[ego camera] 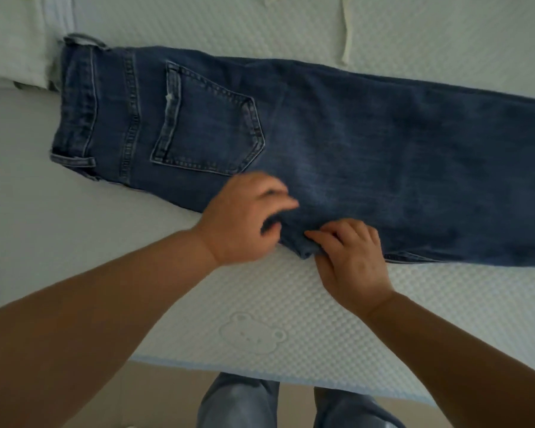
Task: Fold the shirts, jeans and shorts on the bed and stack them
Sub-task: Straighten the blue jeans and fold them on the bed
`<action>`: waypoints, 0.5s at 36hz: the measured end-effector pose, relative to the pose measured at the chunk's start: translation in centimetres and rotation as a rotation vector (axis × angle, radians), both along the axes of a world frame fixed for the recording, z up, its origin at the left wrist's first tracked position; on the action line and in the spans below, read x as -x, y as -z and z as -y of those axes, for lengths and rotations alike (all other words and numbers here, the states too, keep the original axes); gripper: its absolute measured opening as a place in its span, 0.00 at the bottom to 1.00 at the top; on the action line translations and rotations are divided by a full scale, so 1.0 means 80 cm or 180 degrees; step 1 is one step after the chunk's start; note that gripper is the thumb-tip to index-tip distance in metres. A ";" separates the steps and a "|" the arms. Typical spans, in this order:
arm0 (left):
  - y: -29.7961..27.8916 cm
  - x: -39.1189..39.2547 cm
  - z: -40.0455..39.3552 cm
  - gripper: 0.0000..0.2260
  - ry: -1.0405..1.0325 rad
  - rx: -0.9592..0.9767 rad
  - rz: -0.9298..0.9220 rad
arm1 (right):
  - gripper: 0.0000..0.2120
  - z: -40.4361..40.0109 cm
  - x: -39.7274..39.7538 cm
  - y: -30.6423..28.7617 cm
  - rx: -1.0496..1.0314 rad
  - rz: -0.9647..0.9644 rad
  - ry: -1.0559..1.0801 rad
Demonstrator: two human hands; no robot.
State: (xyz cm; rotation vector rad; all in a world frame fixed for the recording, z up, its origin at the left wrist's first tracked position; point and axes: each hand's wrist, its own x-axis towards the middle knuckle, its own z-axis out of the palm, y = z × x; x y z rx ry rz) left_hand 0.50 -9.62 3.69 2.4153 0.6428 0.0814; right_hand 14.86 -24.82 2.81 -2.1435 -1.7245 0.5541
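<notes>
Nearest, the right hand (352,261) has its fingers (322,236) curled and pinching a small fold of denim at the near edge of the jeans (352,143). Just beside it, the left hand (244,220) rests on the same edge, fingers bent loosely, blurred, so whether they grip cloth I cannot tell. The jeans lie flat across the bed (260,304), folded lengthwise, back pocket (207,125) up, waistband to the left. The bed cover is white with a dimpled quilted texture and an embossed bear outline (250,335).
</notes>
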 end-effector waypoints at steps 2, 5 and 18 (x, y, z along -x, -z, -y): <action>0.006 0.014 0.022 0.22 0.0425 0.0086 -0.0242 | 0.11 -0.013 -0.007 -0.009 0.0130 -0.0305 0.0083; 0.013 0.018 0.027 0.24 0.0232 0.0258 -0.0459 | 0.07 -0.033 -0.020 -0.022 0.0574 -0.0625 0.0216; 0.009 -0.054 -0.009 0.08 -0.1444 0.1178 -0.1124 | 0.14 -0.067 -0.018 0.000 0.0692 0.0119 0.0873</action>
